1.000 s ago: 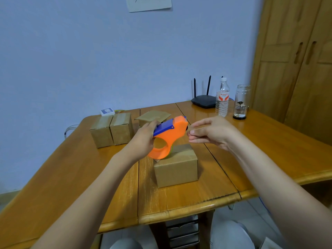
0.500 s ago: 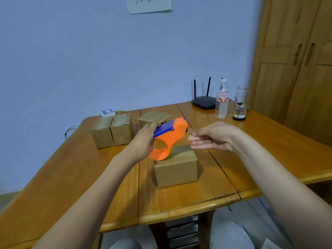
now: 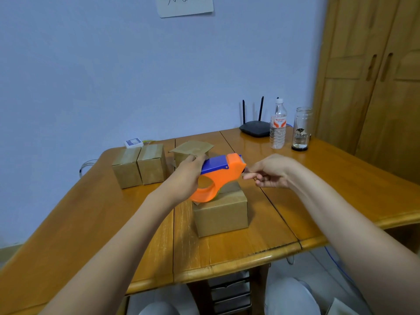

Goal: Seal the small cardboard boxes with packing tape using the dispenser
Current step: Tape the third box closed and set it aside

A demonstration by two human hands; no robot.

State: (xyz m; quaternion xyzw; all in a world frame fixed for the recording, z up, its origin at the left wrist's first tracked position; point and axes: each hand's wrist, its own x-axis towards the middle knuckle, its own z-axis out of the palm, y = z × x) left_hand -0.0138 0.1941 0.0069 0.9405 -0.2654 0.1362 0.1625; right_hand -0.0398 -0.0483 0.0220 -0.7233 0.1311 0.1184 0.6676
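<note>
My left hand (image 3: 188, 176) grips the orange and blue tape dispenser (image 3: 221, 176), held just above a small cardboard box (image 3: 221, 213) in the middle of the wooden table (image 3: 250, 251). My right hand (image 3: 271, 171) is at the dispenser's front end, thumb and fingers pinching there; the clear tape end itself is too faint to make out. Two closed small boxes (image 3: 139, 165) stand side by side at the back left. Behind my left hand is another box with a raised open flap (image 3: 193, 147).
A black router (image 3: 254, 130), a water bottle (image 3: 277, 125) and a glass jar (image 3: 301, 129) stand at the table's back right. A small white and blue box (image 3: 134, 142) lies by the wall. A wooden wardrobe (image 3: 375, 87) stands on the right.
My right hand has curled from spread fingers into a pinch at the dispenser's front end and dropped slightly. The dispenser stays held above the box.
</note>
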